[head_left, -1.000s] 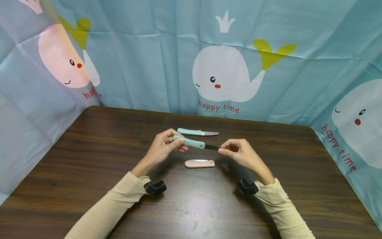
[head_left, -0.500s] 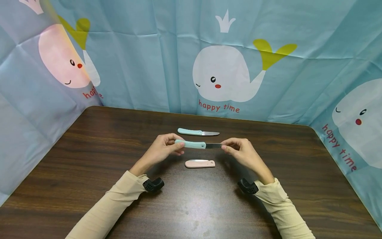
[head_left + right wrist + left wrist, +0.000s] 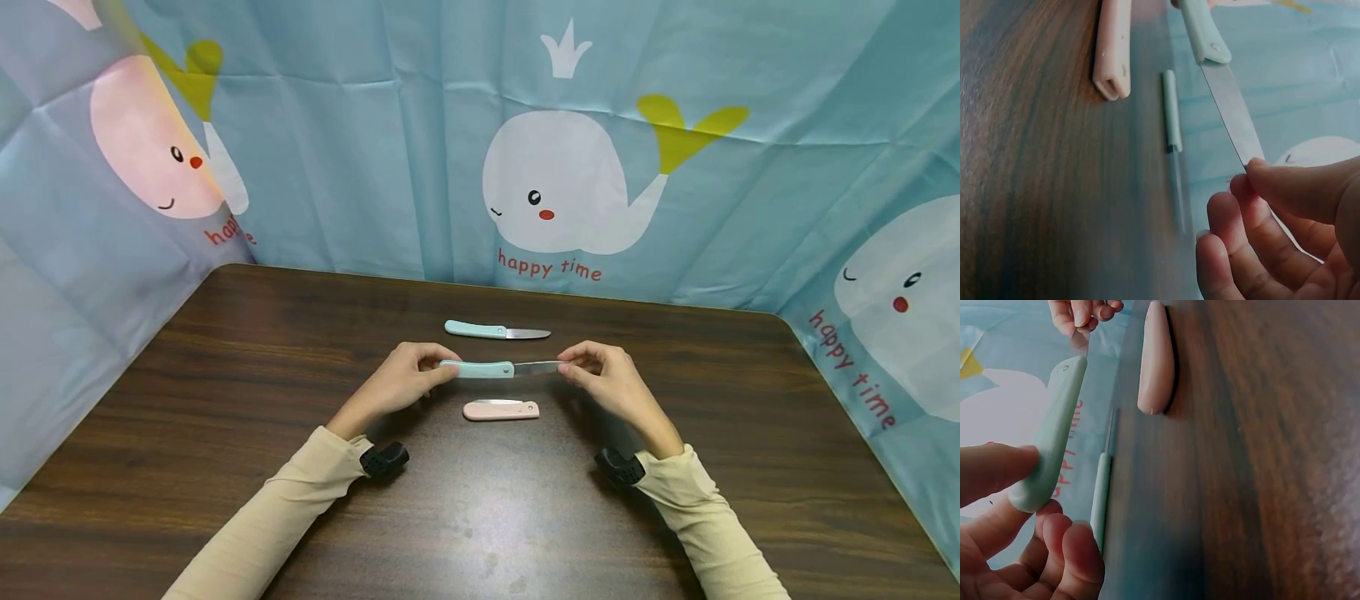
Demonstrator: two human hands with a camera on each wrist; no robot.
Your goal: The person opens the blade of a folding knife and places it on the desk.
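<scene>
Between both hands a mint-green folding knife [image 3: 480, 369] is held with its blade out. My left hand [image 3: 408, 377] pinches the end of its handle between thumb and fingers. At the other end, my right hand [image 3: 606, 379] pinches the blade near the tip, which the fingers hide in the head view. The right wrist view shows the flat of the blade [image 3: 1233, 112] running from handle to thumb. Farther back lies a second mint-green folding knife [image 3: 476, 330], also unfolded. Nearer me, a pink folding knife [image 3: 501, 411] lies folded, a strip of blade showing along its top.
All this is on a dark wood-grain table [image 3: 480, 517]. A light blue curtain [image 3: 337, 167] with whale prints stands behind the table's back edge and along its sides. Black wrist cameras sit at both cuffs.
The held knife has come from a slant to nearly level and dropped slightly in the head view. Its blade, dark before, now looks bright. The two knives on the table lie as before.
</scene>
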